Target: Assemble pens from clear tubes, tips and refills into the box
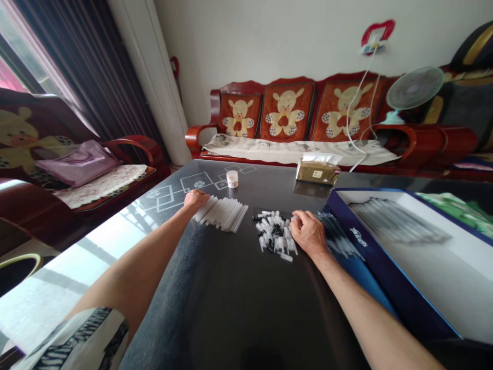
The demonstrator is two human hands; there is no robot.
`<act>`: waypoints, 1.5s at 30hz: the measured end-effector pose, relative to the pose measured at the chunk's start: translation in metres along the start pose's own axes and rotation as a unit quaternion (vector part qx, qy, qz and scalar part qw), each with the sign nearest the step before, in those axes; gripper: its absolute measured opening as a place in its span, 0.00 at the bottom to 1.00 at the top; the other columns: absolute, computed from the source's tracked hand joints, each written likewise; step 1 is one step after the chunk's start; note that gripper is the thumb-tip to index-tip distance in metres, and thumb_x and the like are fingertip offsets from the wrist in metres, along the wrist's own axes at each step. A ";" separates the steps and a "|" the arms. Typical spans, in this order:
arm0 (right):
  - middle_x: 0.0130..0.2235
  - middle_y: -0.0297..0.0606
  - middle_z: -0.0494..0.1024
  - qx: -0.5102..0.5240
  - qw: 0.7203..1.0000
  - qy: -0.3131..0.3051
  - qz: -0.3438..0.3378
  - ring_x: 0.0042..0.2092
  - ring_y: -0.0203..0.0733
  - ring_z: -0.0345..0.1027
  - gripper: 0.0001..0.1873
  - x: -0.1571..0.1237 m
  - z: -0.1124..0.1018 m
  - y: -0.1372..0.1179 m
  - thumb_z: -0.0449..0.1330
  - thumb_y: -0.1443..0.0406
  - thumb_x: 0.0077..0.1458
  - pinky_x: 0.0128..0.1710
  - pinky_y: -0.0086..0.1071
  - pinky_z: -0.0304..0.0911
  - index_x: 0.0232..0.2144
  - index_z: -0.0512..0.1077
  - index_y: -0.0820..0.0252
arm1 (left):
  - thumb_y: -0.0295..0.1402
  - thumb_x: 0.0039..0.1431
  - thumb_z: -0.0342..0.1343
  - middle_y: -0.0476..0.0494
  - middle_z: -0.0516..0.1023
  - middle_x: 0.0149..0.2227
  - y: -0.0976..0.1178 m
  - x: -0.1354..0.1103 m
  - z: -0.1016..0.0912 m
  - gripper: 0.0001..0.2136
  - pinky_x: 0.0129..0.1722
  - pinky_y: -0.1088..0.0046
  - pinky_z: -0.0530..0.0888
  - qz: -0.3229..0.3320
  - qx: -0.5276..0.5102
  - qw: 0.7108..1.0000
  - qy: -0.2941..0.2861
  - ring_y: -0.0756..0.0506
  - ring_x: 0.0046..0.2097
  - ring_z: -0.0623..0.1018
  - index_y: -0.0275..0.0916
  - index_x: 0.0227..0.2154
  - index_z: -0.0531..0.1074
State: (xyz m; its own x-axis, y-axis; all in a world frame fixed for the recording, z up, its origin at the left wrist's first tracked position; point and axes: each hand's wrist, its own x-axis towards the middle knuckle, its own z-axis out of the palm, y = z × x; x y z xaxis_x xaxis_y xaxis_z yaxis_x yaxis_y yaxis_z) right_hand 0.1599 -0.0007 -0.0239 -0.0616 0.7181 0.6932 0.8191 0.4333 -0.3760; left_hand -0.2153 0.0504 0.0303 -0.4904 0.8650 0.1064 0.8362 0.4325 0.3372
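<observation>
A row of whitish translucent tubes [223, 215] lies side by side on the dark table [246, 308]. At the row's left end rests my left hand [196, 199], its fingers curled down; what they hold, if anything, is hidden. My right hand [308, 232] is at the right edge of a loose pile of small white and black caps [274, 231], fingers bent and closed, contents out of sight. Just right of that hand lies a bundle of thin dark pen refills [341, 237], against a blue box.
The open blue box [408, 288] holds a row of slender clear-and-dark sticks [400, 221]. A small white jar [232, 179] and a tissue box [317, 169] stand farther back. Green-and-white packaging [458, 210] lies behind the box. A sofa [285, 150] stands beyond the table.
</observation>
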 end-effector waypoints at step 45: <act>0.67 0.55 0.49 -0.002 0.960 -0.279 -0.013 0.66 0.58 0.44 0.51 -0.018 -0.013 -0.033 0.60 0.43 0.46 0.62 0.53 0.44 0.64 0.51 0.62 | 0.41 0.66 0.42 0.39 0.68 0.57 0.127 -0.149 0.072 0.20 0.57 0.60 0.63 0.389 -0.066 0.918 -0.034 0.40 0.59 0.65 0.42 0.57 0.64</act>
State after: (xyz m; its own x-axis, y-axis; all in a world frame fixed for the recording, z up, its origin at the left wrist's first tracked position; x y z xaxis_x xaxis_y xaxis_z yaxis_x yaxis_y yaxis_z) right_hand 0.1410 -0.0347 -0.0162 -0.3770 0.8879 0.2635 0.8152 0.4532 -0.3607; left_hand -0.0182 -0.0050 -0.0102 0.2625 0.9152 0.3058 0.8878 -0.3532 0.2949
